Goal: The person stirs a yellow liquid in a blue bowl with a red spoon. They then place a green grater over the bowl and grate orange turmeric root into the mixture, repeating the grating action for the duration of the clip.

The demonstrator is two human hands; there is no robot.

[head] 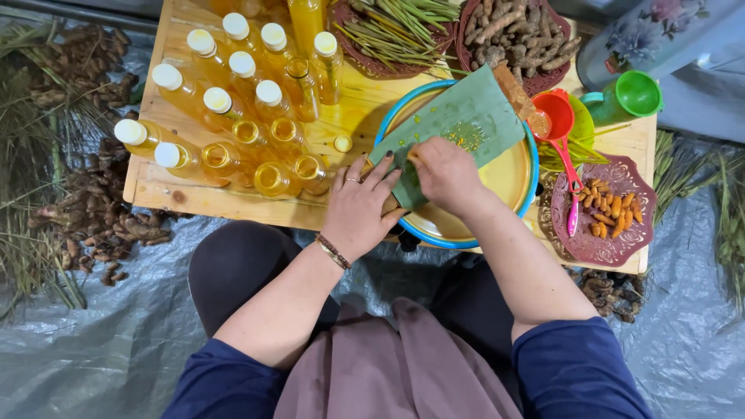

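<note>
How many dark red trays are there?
3. The tray of green stalks at top centre, the tray of brown roots right of it, the tray of orange pieces at the right edge.

Left hand [358,206] splayed flat, right hand [444,172] curled.

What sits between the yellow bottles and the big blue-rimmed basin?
In the head view, mostly bare wooden table, with one small yellow cap lying on it and the left hand resting at the near edge.

Item under right hand [446,172] — hidden
</note>
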